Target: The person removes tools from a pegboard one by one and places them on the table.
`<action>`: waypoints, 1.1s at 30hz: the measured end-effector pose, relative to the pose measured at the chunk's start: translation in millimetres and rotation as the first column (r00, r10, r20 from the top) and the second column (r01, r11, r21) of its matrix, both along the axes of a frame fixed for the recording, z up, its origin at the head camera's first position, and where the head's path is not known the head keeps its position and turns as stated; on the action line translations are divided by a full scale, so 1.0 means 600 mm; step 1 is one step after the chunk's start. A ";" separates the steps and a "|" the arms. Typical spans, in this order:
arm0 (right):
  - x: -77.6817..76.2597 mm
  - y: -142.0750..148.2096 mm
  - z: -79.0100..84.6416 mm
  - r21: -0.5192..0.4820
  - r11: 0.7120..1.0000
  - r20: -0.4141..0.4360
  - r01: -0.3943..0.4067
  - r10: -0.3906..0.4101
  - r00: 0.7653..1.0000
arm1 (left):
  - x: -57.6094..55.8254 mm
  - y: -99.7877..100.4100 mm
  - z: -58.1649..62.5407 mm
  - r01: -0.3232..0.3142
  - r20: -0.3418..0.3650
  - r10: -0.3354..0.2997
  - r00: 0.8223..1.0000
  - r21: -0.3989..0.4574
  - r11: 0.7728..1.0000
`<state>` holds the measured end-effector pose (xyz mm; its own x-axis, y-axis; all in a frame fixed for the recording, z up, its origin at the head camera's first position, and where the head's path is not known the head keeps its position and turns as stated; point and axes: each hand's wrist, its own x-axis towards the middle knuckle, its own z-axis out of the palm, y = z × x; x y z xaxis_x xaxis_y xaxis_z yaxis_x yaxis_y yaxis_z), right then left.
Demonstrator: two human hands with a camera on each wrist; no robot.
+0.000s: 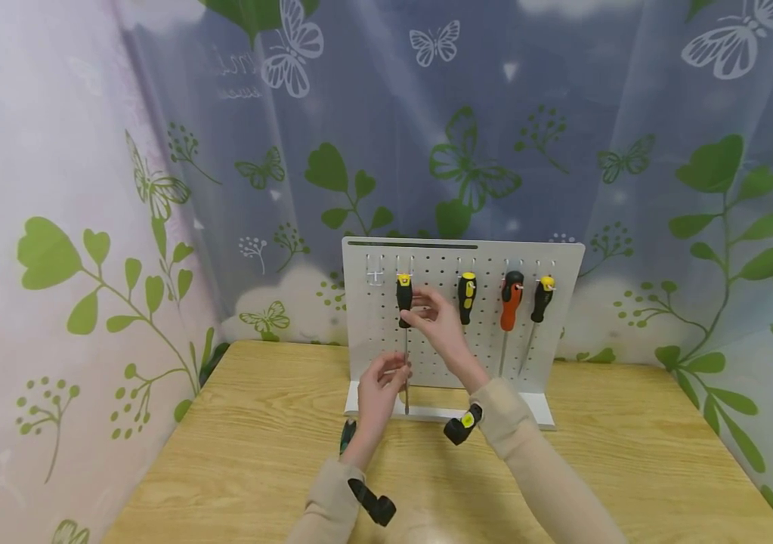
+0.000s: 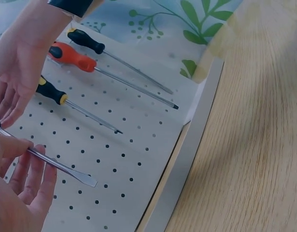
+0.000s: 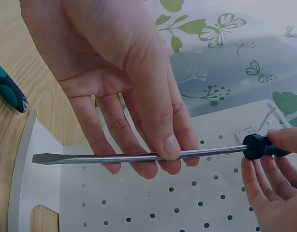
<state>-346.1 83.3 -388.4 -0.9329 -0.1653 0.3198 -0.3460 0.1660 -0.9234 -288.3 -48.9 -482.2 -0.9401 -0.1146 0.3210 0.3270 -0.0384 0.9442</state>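
A flathead screwdriver [image 1: 405, 302] with a black and yellow handle and long metal shaft is upright at the left of the white pegboard [image 1: 430, 355]. My right hand [image 1: 442, 326] pinches its handle between thumb and fingers. Lower down, my left hand [image 1: 379, 387] pinches the shaft, thumb on one side and fingers behind, as the right wrist view shows. The flat tip [image 3: 44, 158] is free, beyond the left fingers. In the head view the handle's top is at a hook [image 1: 405, 263]; whether it hangs there I cannot tell.
On the board's right hang a black-yellow screwdriver [image 1: 467, 298], an orange-black one [image 1: 511, 302] and another black-yellow one [image 1: 544, 298]. A clear hook [image 1: 375, 273] is at the far left. A green-and-black handle [image 3: 10, 92] lies on the wooden table [image 1: 236, 438], left of the board.
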 end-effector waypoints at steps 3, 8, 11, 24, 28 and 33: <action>0.005 0.002 0.003 0.007 1.000 0.002 0.006 -0.006 1.000 | 0.006 -0.002 0.006 0.016 0.035 -0.016 0.999 0.004 1.000; 0.010 0.003 0.004 0.009 1.000 0.003 0.004 -0.004 1.000 | 0.018 -0.006 0.019 0.039 0.100 -0.040 0.994 0.012 0.999; 0.012 0.003 0.005 0.008 1.000 0.000 -0.004 0.004 1.000 | 0.025 -0.007 0.023 0.053 0.101 -0.055 0.993 0.024 0.998; 0.029 0.001 0.010 0.007 1.000 -0.004 -0.015 0.015 1.000 | 0.038 -0.013 0.020 0.071 0.087 -0.073 0.994 0.026 0.997; 0.035 0.000 0.010 0.004 1.000 -0.002 -0.021 0.021 1.000 | 0.044 -0.015 0.021 0.078 0.091 -0.081 0.993 0.039 0.996; 0.040 -0.001 0.007 -0.001 1.000 0.010 -0.025 0.025 1.000 | 0.051 -0.017 0.020 0.087 0.101 -0.091 0.991 0.050 0.995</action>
